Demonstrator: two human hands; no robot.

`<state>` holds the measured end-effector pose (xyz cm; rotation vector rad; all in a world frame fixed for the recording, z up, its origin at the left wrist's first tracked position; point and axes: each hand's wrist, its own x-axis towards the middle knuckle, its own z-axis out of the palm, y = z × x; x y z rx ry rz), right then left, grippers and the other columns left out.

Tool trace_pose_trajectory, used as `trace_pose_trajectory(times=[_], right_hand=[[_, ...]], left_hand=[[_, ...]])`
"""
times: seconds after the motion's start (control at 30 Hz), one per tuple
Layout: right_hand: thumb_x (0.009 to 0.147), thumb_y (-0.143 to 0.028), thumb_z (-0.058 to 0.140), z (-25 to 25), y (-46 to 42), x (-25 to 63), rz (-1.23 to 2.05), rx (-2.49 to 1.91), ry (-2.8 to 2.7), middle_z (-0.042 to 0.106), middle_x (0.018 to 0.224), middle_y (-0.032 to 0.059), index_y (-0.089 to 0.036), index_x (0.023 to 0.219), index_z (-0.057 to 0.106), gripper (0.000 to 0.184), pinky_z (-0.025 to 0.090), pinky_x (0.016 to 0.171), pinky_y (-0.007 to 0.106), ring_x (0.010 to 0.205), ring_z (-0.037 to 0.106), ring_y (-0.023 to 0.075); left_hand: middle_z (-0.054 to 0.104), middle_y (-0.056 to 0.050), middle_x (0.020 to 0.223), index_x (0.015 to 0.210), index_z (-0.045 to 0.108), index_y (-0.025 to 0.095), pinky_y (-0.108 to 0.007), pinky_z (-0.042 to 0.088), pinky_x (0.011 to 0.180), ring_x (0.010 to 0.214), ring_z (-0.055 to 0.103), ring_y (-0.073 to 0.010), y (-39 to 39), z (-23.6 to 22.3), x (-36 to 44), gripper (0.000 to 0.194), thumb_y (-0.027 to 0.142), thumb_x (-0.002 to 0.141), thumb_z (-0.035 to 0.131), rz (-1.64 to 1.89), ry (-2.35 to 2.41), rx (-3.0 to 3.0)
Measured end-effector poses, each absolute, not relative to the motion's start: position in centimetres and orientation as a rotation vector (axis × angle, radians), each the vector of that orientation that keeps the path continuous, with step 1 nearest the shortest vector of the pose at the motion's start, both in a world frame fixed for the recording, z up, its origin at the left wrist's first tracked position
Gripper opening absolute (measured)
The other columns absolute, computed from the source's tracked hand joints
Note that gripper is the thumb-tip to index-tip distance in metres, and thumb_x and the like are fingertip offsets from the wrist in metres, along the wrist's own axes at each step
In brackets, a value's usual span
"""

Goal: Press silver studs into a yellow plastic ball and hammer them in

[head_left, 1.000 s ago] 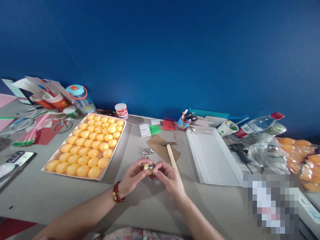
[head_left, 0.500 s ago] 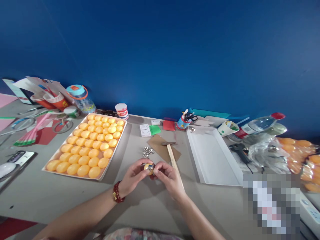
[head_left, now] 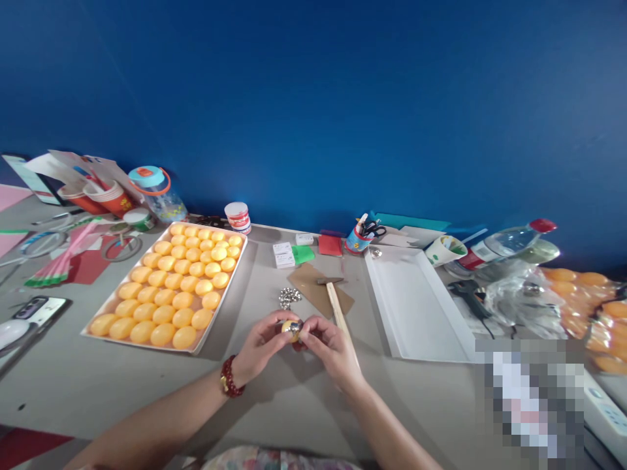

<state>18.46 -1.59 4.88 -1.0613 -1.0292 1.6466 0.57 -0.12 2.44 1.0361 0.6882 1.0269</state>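
Legible text: none. Small white cardboard boxes (head_left: pixel 283 256), left of and beyond wooden-handled, metal-headed hammer (head_left: pixel 336 304): printed, too small to read. White-lidded, red-and-white cylindrical jar (head_left: pixel 238 219), farther left of hammer: labelled, unreadable. Orange-red paper cup (head_left: pixel 116 200), far left: yellow-marked, indecipherable.

ball (head_left: pixel 287 329): yellow | bracelet (head_left: pixel 231 378): dark red, gold | wall (head_left: pixel 313 117): blue | table (head_left: pixel 298 414): grey

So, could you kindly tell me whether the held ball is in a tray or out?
Out: the left hand and right hand hold the ball between the ball tray and white tray.
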Motion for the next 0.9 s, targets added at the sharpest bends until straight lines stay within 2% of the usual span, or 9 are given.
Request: trace_pose_trajectory(times=[0.2,0.47,0.7,0.9], right_hand=[[0.086,-0.047,0.071,5.05,-1.72,18.54,1.613,-1.098,-1.111,0.065,0.073,0.0019,-0.017,0.082,0.061,0.032,0.04,0.066,0.025,0.069,0.058,0.0145],[0.085,-0.049,0.071,4.74,-1.82,18.21,1.559,-1.123,-1.119,0.065,0.074,0.0019,-0.018,0.081,0.06,0.033,0.044,0.069,0.026,0.07,0.06,0.0153],[0.086,-0.048,0.07,4.67,-1.86,18.29,1.556,-1.111,-1.142,0.065,0.076,0.0024,-0.019,0.082,0.06,0.031,0.045,0.07,0.027,0.072,0.061,0.0162],[0.087,-0.048,0.069,4.55,-1.89,18.33,1.546,-1.12,-1.165,0.064,0.076,0.0027,-0.018,0.082,0.059,0.032,0.045,0.07,0.028,0.072,0.061,0.0166]], left_hand=[[0.069,-0.008,0.104,0.107,0.07,0.018,-0.028,0.056,0.076,0.081,0.066,-0.0162,-0.11,2.57,0.53,0.026,0.034,0.087,0.069,1.037,0.746,1.074],[0.07,-0.009,0.106,0.107,0.071,0.018,-0.029,0.057,0.075,0.08,0.067,-0.017,-0.26,2.83,0.49,0.027,0.036,0.088,0.067,1.033,0.788,1.107],[0.068,-0.01,0.114,0.109,0.071,0.018,-0.03,0.056,0.083,0.095,0.065,-0.0207,-0.36,1.98,0.25,0.027,0.035,0.088,0.066,1.025,0.848,1.151],[0.069,-0.009,0.111,0.109,0.072,0.019,-0.028,0.056,0.081,0.093,0.065,-0.0196,-0.45,2.1,0.34,0.026,0.034,0.088,0.066,1.022,0.843,1.157]])
